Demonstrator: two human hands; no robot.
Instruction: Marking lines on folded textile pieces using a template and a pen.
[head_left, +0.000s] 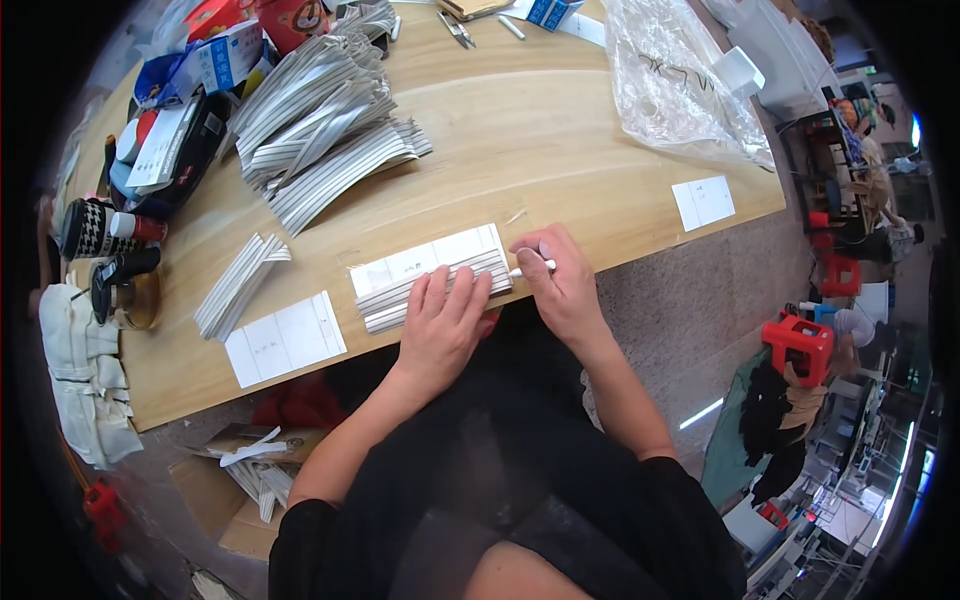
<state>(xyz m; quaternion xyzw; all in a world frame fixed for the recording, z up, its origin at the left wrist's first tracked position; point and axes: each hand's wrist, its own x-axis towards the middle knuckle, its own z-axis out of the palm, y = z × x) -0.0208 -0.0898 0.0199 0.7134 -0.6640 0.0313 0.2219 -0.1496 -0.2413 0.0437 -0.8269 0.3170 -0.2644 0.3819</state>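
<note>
Wooden table [560, 140]: left hand [440, 325] fingers flat on striped packet [430, 275], right hand [560, 285] fingers pinching white pen [533, 267].

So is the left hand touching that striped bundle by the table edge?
Touching. The head view shows the left hand lying flat on the striped bundle, fingers spread over it.

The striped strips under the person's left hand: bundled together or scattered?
Bundled: the striped strips lie stacked side by side, pressed flat beneath the left hand.

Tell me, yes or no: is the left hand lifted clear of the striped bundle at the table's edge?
No: the left hand lies flat on the striped bundle, pressing it to the wooden table.
</note>
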